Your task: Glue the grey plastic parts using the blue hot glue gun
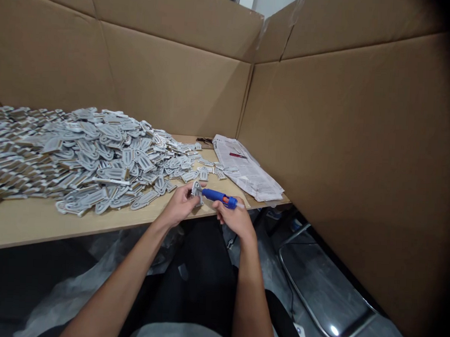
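My left hand point(180, 205) pinches a small grey plastic piece point(196, 191) with a rounded, slotted shape, held up over the table's front edge. In my right hand point(234, 217) is a blue glue gun point(215, 195), its fingers wrapped round the grip. A whitish glue stick pokes out of the gun's back end. The nozzle points left and meets or nearly meets the grey piece; I cannot tell if it touches. Just beyond my left hand lies a big heap of like grey pieces point(108, 155), some with brown strips along one edge.
Newspaper sheets point(247, 172) lie at the table's right end, with a dark red pen-like object point(238, 155) on them. Cardboard walls point(173, 80) enclose the back and right. Below on the right is a metal-framed chair point(327, 294). Clear plastic sheeting point(78, 291) hangs under the wooden table point(26, 223).
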The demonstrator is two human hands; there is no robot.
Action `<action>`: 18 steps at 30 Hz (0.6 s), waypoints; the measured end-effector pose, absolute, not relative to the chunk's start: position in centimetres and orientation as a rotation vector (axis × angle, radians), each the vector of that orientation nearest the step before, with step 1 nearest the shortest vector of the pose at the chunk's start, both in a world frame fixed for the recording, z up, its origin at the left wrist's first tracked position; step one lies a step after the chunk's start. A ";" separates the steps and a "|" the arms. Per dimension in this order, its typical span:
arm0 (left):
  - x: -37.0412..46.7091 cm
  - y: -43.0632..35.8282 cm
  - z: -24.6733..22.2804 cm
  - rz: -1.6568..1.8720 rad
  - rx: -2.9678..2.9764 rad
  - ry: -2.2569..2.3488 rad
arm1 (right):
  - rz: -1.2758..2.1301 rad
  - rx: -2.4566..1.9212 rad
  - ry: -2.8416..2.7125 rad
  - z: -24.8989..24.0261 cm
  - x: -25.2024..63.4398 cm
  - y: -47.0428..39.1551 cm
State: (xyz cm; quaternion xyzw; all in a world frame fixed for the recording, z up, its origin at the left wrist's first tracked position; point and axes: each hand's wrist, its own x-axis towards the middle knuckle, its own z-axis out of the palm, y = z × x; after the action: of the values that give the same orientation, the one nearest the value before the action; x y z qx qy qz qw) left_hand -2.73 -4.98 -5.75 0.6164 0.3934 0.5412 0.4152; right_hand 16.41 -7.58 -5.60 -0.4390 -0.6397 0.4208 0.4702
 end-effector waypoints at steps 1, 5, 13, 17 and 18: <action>-2.8 -5.0 -5.7 1.344 1.560 0.996 | 1.029 -1.087 -1.571 -5.7 16.5 -7.6; -2.8 -5.1 -5.6 1.303 1.581 1.032 | 0.978 -1.105 -1.615 -5.6 16.7 -7.5; -2.7 -5.3 -5.4 1.307 1.561 1.035 | 0.890 -1.132 -1.665 -5.2 16.7 -7.6; -2.7 -5.3 -5.3 1.305 1.552 1.044 | 0.865 -1.127 -1.681 -4.9 16.6 -7.8; -2.7 -5.3 -5.2 1.299 1.545 1.052 | 0.859 -1.129 -1.691 -4.8 16.6 -7.9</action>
State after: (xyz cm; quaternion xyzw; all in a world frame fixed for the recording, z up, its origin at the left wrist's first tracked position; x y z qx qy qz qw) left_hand -2.68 -5.32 -5.25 0.6163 0.4194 0.5182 0.4192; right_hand 16.56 -7.90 -4.78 -0.4566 -0.6841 0.3476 0.4503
